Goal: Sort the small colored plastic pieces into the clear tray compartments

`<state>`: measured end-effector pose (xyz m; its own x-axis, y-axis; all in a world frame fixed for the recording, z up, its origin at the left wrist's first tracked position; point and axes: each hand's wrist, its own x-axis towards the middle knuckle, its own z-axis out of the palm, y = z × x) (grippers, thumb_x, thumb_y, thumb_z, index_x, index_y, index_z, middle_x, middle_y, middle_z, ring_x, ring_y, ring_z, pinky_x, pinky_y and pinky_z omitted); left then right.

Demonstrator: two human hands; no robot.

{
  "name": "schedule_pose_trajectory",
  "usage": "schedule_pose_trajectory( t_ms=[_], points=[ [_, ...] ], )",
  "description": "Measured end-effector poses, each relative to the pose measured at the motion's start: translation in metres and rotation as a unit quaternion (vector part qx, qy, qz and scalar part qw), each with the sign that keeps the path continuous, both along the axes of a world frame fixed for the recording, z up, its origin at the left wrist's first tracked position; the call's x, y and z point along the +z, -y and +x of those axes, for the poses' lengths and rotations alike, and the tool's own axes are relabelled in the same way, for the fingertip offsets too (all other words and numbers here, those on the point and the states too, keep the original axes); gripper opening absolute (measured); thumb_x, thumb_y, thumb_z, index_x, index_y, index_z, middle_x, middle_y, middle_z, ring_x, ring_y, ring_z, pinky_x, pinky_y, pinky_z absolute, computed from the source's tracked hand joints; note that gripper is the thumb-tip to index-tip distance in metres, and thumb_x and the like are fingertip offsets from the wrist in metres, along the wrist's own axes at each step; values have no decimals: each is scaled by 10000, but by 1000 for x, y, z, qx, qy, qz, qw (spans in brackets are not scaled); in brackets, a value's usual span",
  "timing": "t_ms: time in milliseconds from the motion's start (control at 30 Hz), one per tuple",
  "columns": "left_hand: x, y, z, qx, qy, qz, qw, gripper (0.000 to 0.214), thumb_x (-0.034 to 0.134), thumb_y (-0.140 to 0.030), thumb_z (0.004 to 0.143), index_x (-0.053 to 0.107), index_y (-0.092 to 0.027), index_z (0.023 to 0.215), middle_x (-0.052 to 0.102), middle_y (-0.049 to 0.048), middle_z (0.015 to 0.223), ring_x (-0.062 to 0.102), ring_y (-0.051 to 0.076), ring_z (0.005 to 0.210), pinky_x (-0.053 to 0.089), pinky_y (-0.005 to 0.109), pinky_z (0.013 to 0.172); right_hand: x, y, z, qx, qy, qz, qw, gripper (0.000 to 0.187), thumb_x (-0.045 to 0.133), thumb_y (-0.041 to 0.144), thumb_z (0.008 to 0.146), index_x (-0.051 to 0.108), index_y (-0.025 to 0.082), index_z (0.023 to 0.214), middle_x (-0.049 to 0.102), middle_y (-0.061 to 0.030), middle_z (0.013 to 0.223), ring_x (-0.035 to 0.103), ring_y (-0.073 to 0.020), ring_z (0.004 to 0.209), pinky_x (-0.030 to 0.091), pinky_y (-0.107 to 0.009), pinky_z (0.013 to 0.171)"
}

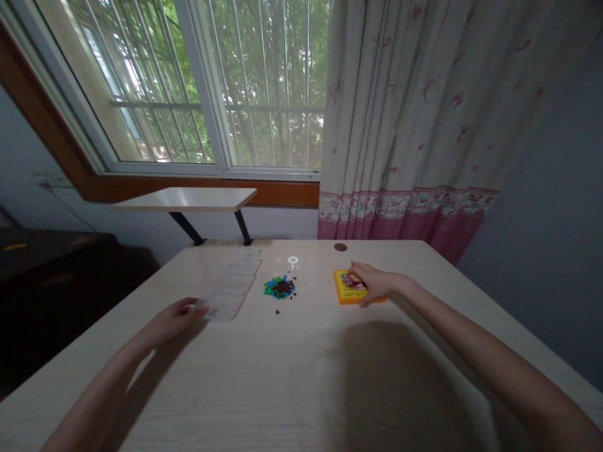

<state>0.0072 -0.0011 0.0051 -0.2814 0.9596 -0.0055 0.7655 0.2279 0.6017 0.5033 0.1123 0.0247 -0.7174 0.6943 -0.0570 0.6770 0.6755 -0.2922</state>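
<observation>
Right hand [375, 284] on orange box [347, 292]; left hand [175, 319] apparently touching clear sheet [233, 285].

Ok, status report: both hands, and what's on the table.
Left hand touching clear plastic sheet. Right hand resting on orange box. Pile of small coloured pieces lies between, untouched.

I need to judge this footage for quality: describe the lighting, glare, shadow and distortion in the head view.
Head view: daylight through the window washes out the panes; a small glare ring shines on the table; a broad soft shadow falls beneath the right hand; the wide lens bends the window frame; the small bead pile is too blurred to resolve.
</observation>
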Motion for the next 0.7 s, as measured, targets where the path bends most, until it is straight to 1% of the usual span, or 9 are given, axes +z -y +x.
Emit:
schedule_pose_trajectory(
  t_ms=[67,167,267,333,400,467,567,633,700],
  points=[
    [-2,-1,-3,1,6,-30,1000,641,544,-640,592,577,-129,977,662,80,713,623,241,596,471,314,550,-2,-7,-4,-20,23,-22,999,964,782,365,439,365,139,1278,374,-172,1322,302,-330,1259,286,-414,1007],
    [-3,-3,-7,5,7,-33,999,697,514,-650,619,529,-113,1064,648,82,730,618,242,601,467,316,541,-6,-11,-13,-40,29,-33,998,1072,781,337,412,281,146,1341,382,-182,1325,386,-333,1204,318,-418,981],
    [4,-5,-3,31,-31,19,999,761,495,-647,640,478,-77,1144,618,88,766,609,248,635,466,320,563,-6,-8,-24,-42,13,-25,999,1144,786,298,373,244,118,1365,379,-201,1320,385,-350,1193,338,-434,963],
    [12,-7,11,25,-60,67,996,749,480,-638,661,460,-93,1175,598,79,813,594,234,634,462,318,578,-1,-5,-35,-31,-27,-13,999,1193,789,262,354,203,94,1380,341,-217,1339,354,-353,1209,330,-437,974],
    [21,-11,33,-34,-54,86,994,678,458,-613,695,465,-129,1169,582,71,869,575,194,604,460,310,585,6,-3,-48,-6,-102,5,995,1206,787,245,364,169,112,1392,295,-201,1366,311,-331,1238,291,-427,1011],
    [28,-16,62,-95,-45,80,991,620,461,-586,710,483,-148,1148,574,70,904,541,159,559,452,305,571,14,-1,-66,33,-185,17,982,1209,783,250,396,121,145,1401,251,-170,1388,262,-301,1270,234,-413,1052],
    [33,-28,106,-193,-17,95,976,593,534,-517,690,487,-155,1158,571,88,965,549,170,652,465,316,637,23,2,-97,74,-304,19,950,1209,770,251,454,24,191,1404,197,-142,1401,225,-280,1291,205,-425,1066],
    [33,-36,131,-260,10,128,957,636,611,-444,654,459,-162,1203,555,116,1070,563,214,818,464,337,720,24,5,-118,77,-370,1,926,1205,761,256,489,-31,222,1396,144,-142,1411,223,-278,1291,288,-434,1027],
    [32,-42,151,-298,29,158,941,758,680,-395,600,400,-159,1263,504,148,1181,533,263,976,443,379,809,21,9,-135,69,-423,-26,903,1199,755,268,514,-71,251,1382,86,-141,1418,221,-270,1292,397,-409,949]
  ],
)
